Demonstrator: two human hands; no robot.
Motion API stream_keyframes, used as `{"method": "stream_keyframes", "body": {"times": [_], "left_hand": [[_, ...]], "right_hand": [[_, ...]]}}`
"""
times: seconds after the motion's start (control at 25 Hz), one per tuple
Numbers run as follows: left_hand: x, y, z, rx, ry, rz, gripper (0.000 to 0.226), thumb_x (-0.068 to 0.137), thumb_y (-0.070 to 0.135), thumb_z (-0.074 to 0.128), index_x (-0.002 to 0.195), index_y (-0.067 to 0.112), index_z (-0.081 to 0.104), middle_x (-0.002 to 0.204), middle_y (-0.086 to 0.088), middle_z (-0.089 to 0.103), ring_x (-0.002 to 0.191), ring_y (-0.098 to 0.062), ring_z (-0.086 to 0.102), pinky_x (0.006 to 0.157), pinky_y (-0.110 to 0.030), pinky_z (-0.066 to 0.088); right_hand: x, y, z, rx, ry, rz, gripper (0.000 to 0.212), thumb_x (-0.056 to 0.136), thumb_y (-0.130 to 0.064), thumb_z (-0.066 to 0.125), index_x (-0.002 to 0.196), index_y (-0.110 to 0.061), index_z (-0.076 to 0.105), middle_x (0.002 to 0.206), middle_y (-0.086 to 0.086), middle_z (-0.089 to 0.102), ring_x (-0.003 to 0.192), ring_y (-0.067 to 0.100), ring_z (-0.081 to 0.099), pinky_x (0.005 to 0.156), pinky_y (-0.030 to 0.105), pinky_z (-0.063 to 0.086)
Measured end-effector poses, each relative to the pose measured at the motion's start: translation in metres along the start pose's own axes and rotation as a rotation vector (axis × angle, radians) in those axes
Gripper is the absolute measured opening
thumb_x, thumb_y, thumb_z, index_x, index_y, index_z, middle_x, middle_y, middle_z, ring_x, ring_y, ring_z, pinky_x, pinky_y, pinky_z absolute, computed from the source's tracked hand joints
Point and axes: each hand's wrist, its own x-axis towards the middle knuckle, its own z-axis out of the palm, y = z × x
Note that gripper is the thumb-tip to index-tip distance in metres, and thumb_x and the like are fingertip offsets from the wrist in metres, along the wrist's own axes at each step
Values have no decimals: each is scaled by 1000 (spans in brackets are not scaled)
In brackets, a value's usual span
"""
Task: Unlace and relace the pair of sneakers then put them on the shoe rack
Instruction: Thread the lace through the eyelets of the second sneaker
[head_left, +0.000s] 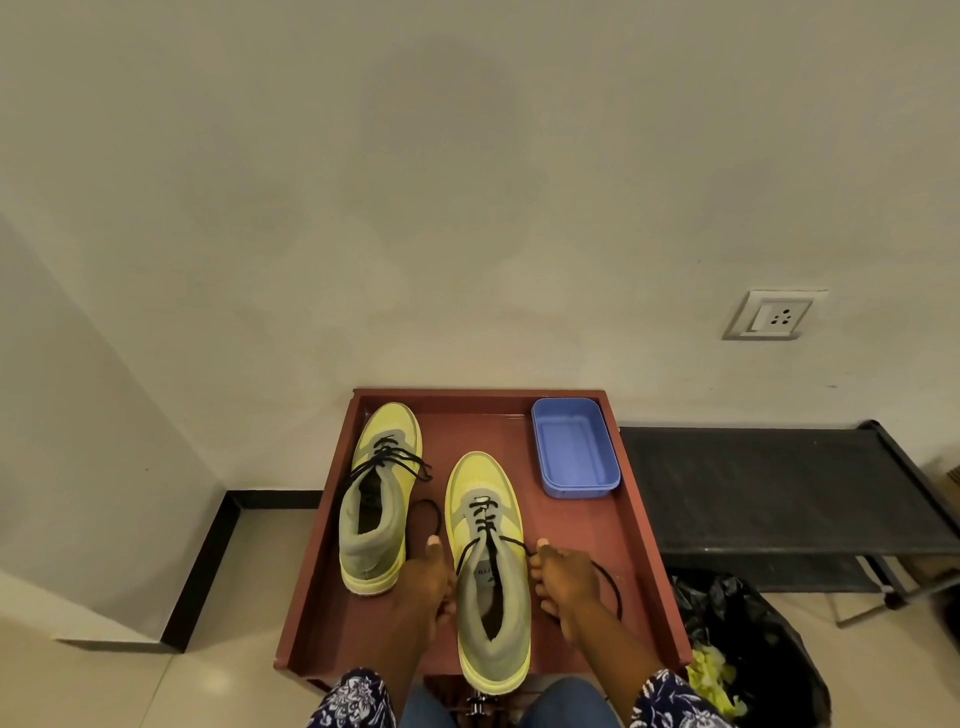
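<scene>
1. Near sneaker (491, 582): yellow-green with a grey collar, standing upright on the red-brown tray (613, 566), toe toward the wall, heel at the tray's near edge. Its black lace (485, 525) runs through the eyelets, and both loose ends lead outward to the hands.
2. Left hand (423, 582): placed just left of the near sneaker, fingers curled around the left lace end, thumb extended forward.
3. Right hand (563, 577): placed just right of the same sneaker, fingertips pinched on the right lace end; a lace loop trails behind the hand onto the tray.
4. Far sneaker (379, 493): upright at the tray's left side, laced, with slack lace lying beside it.
5. Blue plastic tub (574, 447): occupies the tray's far right corner.
6. Shoe rack (779, 488): black, low, directly right of the tray, against the wall.
7. Room: pale wall with a socket plate (774, 315), black skirting, beige tiled floor (130, 686), black bag (748, 629) below the rack.
</scene>
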Motion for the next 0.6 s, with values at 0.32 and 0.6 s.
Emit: {"method": "stream_keyframes", "body": {"times": [0.32,0.6], "left_hand": [[7,5,4,-9,2,-44,40,92,27,55,60,2,49,49,-7,42,39,-16,32,33,-16,26],[9,13,18,-285,-17,-19,34,90,8,56,58,10,43,41,0,37,32,-9,29,37,-17,25]], "right_hand": [[1,-3,16,-85,-45,-24,35,92,-40,49,66,-17,57,77,6,60,75,23,58,66,32,49],[4,-4,36,-10,77,-77,23,84,-24,61,70,-7,67,74,10,68,71,27,60,73,35,50]]}}
